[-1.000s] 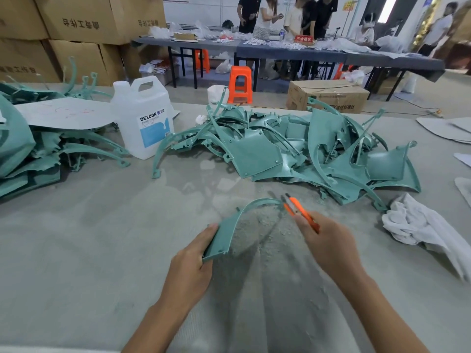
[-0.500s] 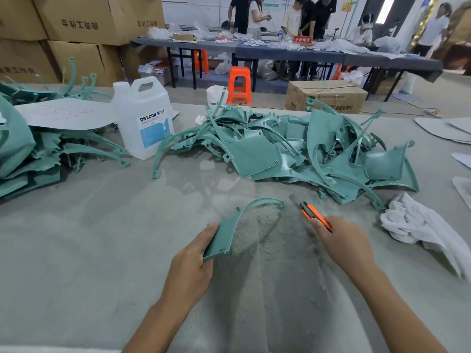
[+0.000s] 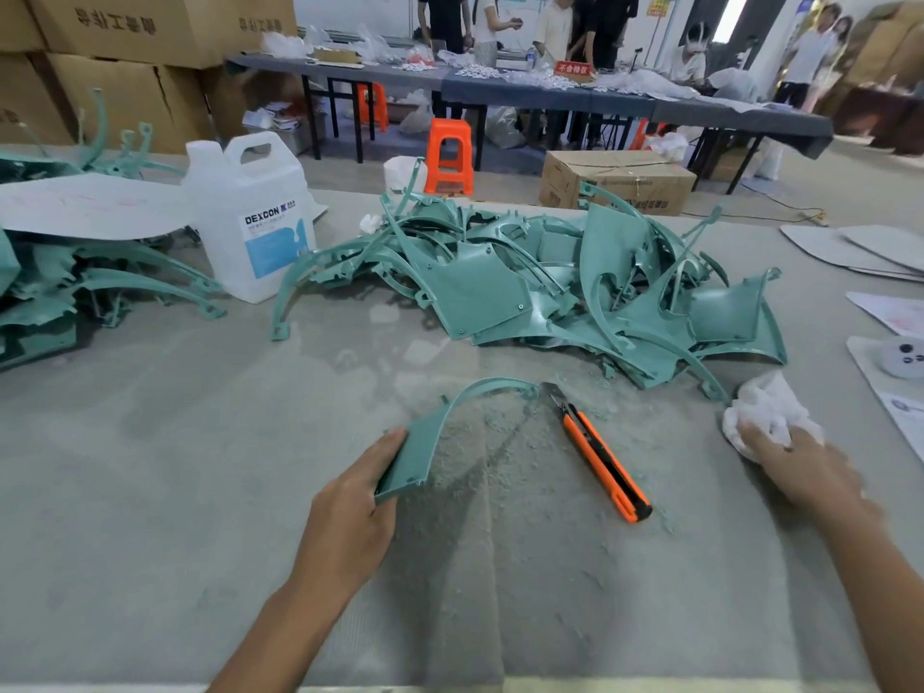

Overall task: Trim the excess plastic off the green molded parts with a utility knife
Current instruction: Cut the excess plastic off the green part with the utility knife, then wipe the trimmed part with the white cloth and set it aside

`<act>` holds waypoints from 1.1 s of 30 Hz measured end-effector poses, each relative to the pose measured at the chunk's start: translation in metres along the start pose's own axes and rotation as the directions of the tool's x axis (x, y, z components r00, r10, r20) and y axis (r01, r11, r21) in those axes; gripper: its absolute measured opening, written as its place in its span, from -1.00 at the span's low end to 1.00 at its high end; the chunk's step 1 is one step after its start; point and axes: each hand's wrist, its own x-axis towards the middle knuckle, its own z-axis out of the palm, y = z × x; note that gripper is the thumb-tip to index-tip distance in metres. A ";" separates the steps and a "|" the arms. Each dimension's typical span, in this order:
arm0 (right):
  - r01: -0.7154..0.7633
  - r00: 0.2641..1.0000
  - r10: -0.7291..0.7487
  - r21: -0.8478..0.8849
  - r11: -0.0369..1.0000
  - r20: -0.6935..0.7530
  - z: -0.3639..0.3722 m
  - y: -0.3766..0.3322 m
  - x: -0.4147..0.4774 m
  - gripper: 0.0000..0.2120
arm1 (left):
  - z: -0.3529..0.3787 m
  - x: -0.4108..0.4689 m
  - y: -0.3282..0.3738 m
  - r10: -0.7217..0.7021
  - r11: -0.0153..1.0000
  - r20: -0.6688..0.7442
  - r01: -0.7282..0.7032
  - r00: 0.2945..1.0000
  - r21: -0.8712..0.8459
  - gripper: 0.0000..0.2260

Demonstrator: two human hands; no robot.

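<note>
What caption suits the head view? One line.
Left hand holds a green part, utility knife lies on the table, right hand touches a rag.

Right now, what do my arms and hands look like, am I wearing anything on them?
Bare throughout: no gloves on the left hand or right hand, no sleeves on the forearms in view, no watch or ring visible. The right hand is slightly blurred.
</note>
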 end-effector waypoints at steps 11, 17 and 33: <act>0.628 0.778 -0.552 0.346 0.697 -0.300 0.002 -0.082 -0.094 -0.48 | -0.011 -0.015 0.018 0.058 0.988 -0.064 -0.066 0.996 -0.139 -0.29; 0.773 0.611 -0.734 0.424 0.472 -0.297 0.008 -0.152 -0.183 -0.50 | -0.019 -0.038 0.044 0.043 0.936 -0.128 -0.085 0.991 -0.343 -0.47; 0.835 0.550 -0.692 0.317 0.449 -0.469 -0.004 -0.184 -0.212 -0.43 | -0.052 -0.058 0.083 -0.044 0.879 -0.016 0.031 0.999 -0.476 -0.76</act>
